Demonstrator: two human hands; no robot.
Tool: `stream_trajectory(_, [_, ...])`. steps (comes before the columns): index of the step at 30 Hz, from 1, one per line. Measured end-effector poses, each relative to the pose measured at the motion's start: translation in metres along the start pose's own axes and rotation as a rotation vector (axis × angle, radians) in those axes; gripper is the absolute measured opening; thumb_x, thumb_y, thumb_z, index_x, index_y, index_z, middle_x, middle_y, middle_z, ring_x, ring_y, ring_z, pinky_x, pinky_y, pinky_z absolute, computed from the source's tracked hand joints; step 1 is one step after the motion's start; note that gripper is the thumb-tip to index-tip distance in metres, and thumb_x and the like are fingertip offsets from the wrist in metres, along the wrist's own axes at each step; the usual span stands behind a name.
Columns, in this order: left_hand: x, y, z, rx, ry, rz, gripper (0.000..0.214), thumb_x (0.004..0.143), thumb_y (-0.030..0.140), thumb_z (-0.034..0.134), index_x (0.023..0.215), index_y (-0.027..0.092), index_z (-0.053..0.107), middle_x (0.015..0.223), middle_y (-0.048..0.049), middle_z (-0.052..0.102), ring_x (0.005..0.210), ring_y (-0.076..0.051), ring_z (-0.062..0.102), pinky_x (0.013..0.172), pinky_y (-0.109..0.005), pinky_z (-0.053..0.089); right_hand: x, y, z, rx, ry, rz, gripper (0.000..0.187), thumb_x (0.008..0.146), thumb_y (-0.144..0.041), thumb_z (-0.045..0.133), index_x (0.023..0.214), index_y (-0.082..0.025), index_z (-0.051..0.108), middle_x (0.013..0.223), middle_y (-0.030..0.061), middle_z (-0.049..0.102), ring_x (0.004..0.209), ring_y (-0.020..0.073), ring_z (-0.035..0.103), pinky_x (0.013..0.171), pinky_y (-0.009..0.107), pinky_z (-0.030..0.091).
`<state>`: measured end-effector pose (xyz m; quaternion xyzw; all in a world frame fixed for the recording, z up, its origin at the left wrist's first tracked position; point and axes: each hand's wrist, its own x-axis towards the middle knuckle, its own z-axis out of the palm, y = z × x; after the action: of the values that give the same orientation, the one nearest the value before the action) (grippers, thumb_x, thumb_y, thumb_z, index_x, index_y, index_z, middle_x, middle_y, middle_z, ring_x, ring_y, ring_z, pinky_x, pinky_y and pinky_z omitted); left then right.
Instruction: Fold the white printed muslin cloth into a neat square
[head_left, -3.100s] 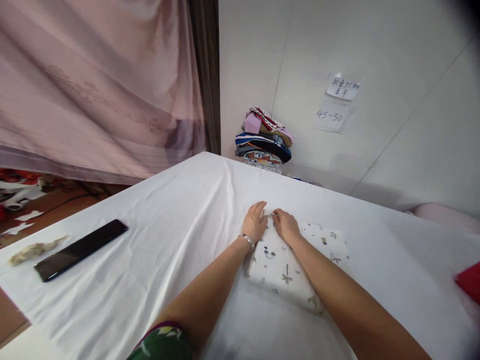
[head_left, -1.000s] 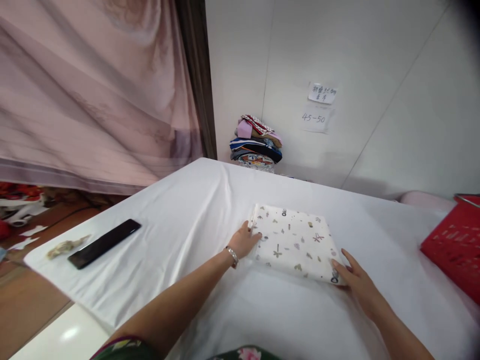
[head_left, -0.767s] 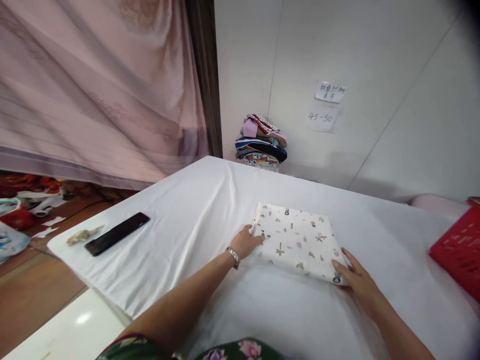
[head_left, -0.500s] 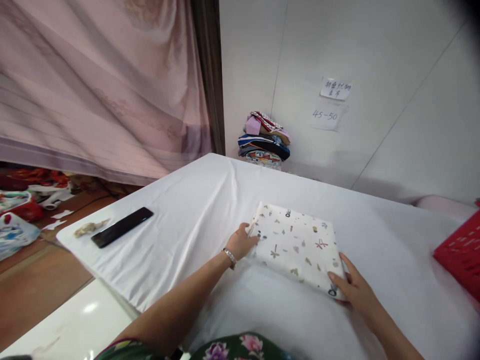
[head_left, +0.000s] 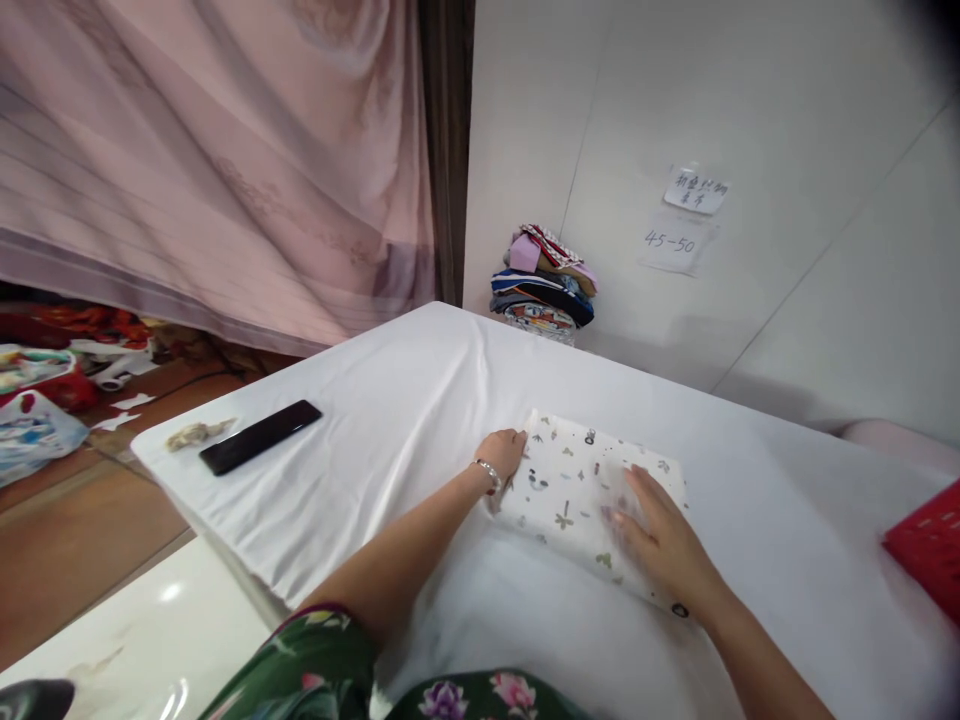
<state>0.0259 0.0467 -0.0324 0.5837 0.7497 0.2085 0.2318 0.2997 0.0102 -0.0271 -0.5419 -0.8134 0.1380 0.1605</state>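
Note:
A folded white cloth (head_left: 559, 465) printed with small leaves and figures lies flat on the white-covered table. At its left edge is my left hand (head_left: 504, 458), wearing a bracelet, fingers closed against the fabric; part of them is hidden. My right hand (head_left: 664, 540) rests over the right half of the cloth, palm down with fingers apart, slightly blurred, and holds nothing.
A black phone (head_left: 261, 437) and a small beige bundle (head_left: 196, 434) lie near the table's left corner. Behind the far edge rises a stack of folded fabrics (head_left: 544, 285). A red basket (head_left: 930, 545) stands at the right; a pink curtain (head_left: 225, 170) hangs at the left.
My right hand has let go of the cloth's right corner and moved left onto its top. My left hand has slid slightly up along the left edge. The view has shifted a little.

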Motion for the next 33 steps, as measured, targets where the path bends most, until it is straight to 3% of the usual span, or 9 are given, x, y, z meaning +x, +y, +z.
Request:
stream_trajectory(3, [0.01, -0.002, 0.006, -0.004, 0.008, -0.021, 0.034, 0.086, 0.033, 0.034, 0.087, 0.017, 0.064, 0.096, -0.0114, 0.066, 0.091, -0.023, 0.06, 0.075, -0.03, 0.043, 0.015, 0.002, 0.024, -0.18, -0.108, -0.05, 0.057, 0.087, -0.05, 0.03, 0.139, -0.025, 0.027, 0.147, 0.0031, 0.02, 0.135, 0.023, 0.014, 0.108, 0.045, 0.016])
stream_trajectory(7, [0.013, -0.006, 0.01, -0.02, -0.003, -0.04, 0.029, 0.083, 0.038, 0.04, 0.086, 0.02, 0.063, 0.093, -0.0077, 0.067, 0.086, -0.021, 0.061, 0.07, -0.028, 0.044, 0.019, 0.013, 0.041, -0.315, -0.122, -0.085, 0.058, 0.089, -0.053, 0.022, 0.139, -0.025, 0.026, 0.148, 0.0026, 0.017, 0.135, 0.0222, 0.011, 0.108, 0.046, 0.016])
stream_trajectory(15, [0.016, -0.004, 0.012, 0.01, -0.016, -0.031, 0.04, 0.08, 0.052, 0.04, 0.09, 0.019, 0.059, 0.099, -0.0098, 0.065, 0.091, -0.025, 0.06, 0.072, -0.032, 0.044, 0.016, 0.016, 0.041, -0.362, -0.113, -0.091, 0.057, 0.089, -0.053, 0.021, 0.139, -0.025, 0.027, 0.147, 0.0018, 0.017, 0.135, 0.0215, 0.011, 0.108, 0.046, 0.017])
stream_trajectory(20, [0.016, -0.005, 0.013, 0.028, -0.024, -0.005, 0.029, 0.079, 0.039, 0.044, 0.093, 0.019, 0.058, 0.102, -0.01, 0.065, 0.093, -0.024, 0.06, 0.073, -0.031, 0.044, 0.016, 0.017, 0.043, -0.359, -0.087, -0.093, 0.057, 0.089, -0.053, 0.022, 0.138, -0.025, 0.029, 0.147, 0.0018, 0.019, 0.135, 0.0217, 0.013, 0.108, 0.046, 0.018])
stream_trajectory(26, [0.014, -0.003, 0.008, -0.008, -0.036, -0.02, 0.033, 0.077, 0.039, 0.047, 0.1, 0.017, 0.055, 0.103, -0.0109, 0.063, 0.094, -0.025, 0.059, 0.073, -0.032, 0.044, 0.016, 0.013, 0.041, -0.344, -0.092, -0.077, 0.057, 0.089, -0.054, 0.022, 0.137, -0.024, 0.031, 0.147, 0.0023, 0.02, 0.135, 0.0215, 0.013, 0.108, 0.045, 0.018])
stream_trajectory(33, [0.016, -0.004, 0.013, -0.022, 0.007, 0.061, 0.022, 0.077, 0.032, 0.051, 0.095, 0.02, 0.056, 0.103, -0.0072, 0.062, 0.094, -0.02, 0.058, 0.075, -0.027, 0.043, 0.016, 0.012, 0.041, -0.329, -0.086, -0.073, 0.057, 0.089, -0.054, 0.021, 0.137, -0.024, 0.031, 0.147, 0.0024, 0.021, 0.135, 0.0216, 0.013, 0.108, 0.046, 0.017])
